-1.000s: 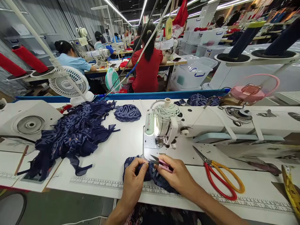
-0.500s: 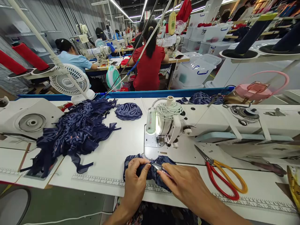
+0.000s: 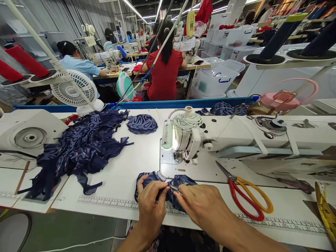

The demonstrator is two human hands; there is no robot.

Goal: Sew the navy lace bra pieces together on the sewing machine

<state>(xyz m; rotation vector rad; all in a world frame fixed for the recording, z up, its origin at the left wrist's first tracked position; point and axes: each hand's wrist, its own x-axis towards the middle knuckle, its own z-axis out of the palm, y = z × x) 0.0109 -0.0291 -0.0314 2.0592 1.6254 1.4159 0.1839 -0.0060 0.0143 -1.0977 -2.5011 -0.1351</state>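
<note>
Desk (image 3: pixel 123 175): a long white desk with a printed ruler strip along its near edge is carrying everything in the foreground.
Sewing machine (image 3: pixel 236 136): a white machine is stretching across the right half of the desk, its lit needle head sitting just behind the person's hands.
Fabric heap (image 3: pixel 78 147): a loose pile of navy patterned pieces is sprawling over the left of the desk, well apart from the hands.
Co-workers: a person in a red top (image 3: pixel 164 73) is sitting with their back turned at the next row, and a person in a light blue top (image 3: pixel 81 68) is working further left.
Fan (image 3: pixel 72 91): a small white fan is standing at the far edge of the desk.
Scissors (image 3: pixel 246 196): red and yellow handled scissors are lying flat to the right of the right hand, not touching it.
Navy fabric piece (image 3: pixel 181 182): it is lying on the desk's near edge, right in front of the needle plate, bunched under both hands.
Left hand (image 3: pixel 151 204): its fingers are curling closed, pinching the fabric piece.
Right hand (image 3: pixel 203 204): it is closing around small thread snips (image 3: pixel 174 189), whose metal tip is meeting the fabric beside the left fingertips.
</note>
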